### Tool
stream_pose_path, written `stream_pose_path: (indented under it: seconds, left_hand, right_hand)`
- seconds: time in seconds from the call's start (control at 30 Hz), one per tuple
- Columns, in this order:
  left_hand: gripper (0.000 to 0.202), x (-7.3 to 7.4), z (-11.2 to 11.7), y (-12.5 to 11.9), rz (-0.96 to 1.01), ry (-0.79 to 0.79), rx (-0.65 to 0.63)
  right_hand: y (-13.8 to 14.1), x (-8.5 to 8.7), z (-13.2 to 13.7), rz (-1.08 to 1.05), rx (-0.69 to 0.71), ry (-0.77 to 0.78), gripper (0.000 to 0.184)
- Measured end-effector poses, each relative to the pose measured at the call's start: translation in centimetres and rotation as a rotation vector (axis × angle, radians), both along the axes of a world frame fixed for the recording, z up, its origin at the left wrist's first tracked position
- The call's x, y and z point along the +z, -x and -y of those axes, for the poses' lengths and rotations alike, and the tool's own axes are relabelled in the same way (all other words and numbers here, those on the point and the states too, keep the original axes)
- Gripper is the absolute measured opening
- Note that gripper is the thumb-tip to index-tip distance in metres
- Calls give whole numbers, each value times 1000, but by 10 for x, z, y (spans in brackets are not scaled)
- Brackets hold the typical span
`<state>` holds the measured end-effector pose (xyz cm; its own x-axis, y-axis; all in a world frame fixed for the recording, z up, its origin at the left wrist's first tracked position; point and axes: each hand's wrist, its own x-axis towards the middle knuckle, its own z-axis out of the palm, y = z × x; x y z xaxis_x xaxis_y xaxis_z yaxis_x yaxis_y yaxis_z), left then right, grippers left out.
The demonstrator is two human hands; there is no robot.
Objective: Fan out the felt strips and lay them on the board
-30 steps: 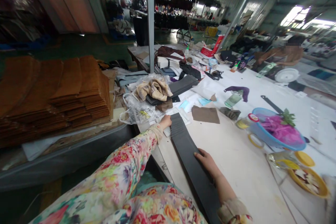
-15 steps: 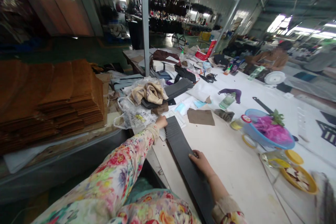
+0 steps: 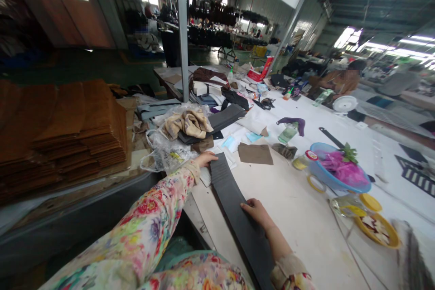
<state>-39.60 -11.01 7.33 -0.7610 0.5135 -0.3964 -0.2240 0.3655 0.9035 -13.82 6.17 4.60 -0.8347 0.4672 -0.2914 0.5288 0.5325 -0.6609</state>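
Across the lower centre of the frame, on the pale table (image 3: 306, 217), the long fanned row of dark strips (image 3: 234, 199) lies as before — left hand (image 3: 204, 159) still touching its far end with fingers stretched out, right hand (image 3: 255, 209) still pressed flat mid-row, neither pinching anything

Flower-print top, long sleeves, bare hands.
The left sleeve (image 3: 152, 222) runs long behind the left hand (image 3: 205, 159): pale cream cloth crowded with red, pink, orange and yellow blooms, flecked with green and blue leaves, and gathered into a narrow band at the wrist. Behind the right hand (image 3: 257, 210) only the end of the right sleeve (image 3: 294, 276) shows (same print, same gathered band). Between the two arms, nearer than both hands, the front of the top (image 3: 207, 274) carries the same flowers.
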Motion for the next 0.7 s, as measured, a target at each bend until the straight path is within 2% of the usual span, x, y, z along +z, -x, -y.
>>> stream_pose_path:
  seconds: [0.17, 0.27, 0.33, 0.43, 0.53, 0.7]
  left_hand:
    - [25, -3, 17, -30, 205, -216, -155]
    - [34, -8, 27, -41, 335, -451, -190]
    - [35, -10, 34, -43, 352, -509, -187]
    - [29, -14, 42, -44, 326, -454, -180]
    - [22, -19, 40, -43, 249, -365, -152]
    - [24, -30, 15, -31, -2, -52, 62]
  right_hand:
    - [0, -5, 1, -28, 2, 6, 44]
    - [-1, -6, 1, -69, 24, 15, 53]
    - [-2, -5, 0, -97, 54, 26, 54]
    - [-3, -3, 1, -117, 86, 37, 46]
    - [-4, -2, 5, -85, 74, 46, 40]
    - [0, -5, 12, -16, 29, 61, 40]
